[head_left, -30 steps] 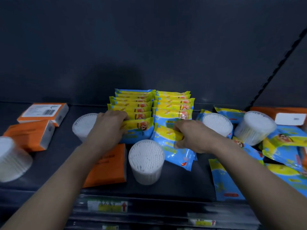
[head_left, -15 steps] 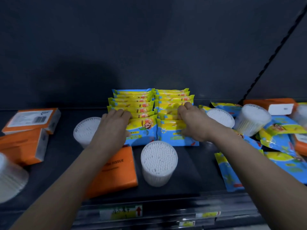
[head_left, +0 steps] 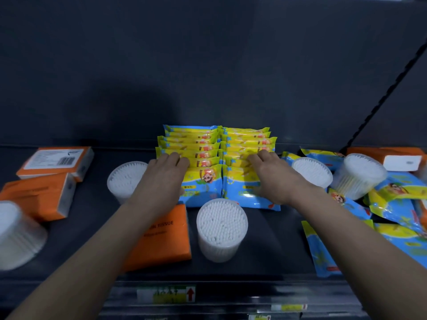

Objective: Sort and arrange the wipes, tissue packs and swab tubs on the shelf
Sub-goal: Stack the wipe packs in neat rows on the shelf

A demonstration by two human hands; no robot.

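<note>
A dark shelf (head_left: 265, 245) under a dark back panel is carrying the goods. The left hand (head_left: 161, 179) is lying flat, fingers spread, on the left row of wipe packs (head_left: 191, 144), while the right hand (head_left: 272, 179) is pressing open-palmed on the right row of wipe packs (head_left: 247, 139), both forearms reaching straight forward and neither hand gripping anything. An upright swab tub (head_left: 221, 229) is standing just in front between the arms, an orange tissue pack (head_left: 161, 241) is lying under the left forearm, and loose wipe packs (head_left: 397, 204) are sitting jumbled at the right.
</note>
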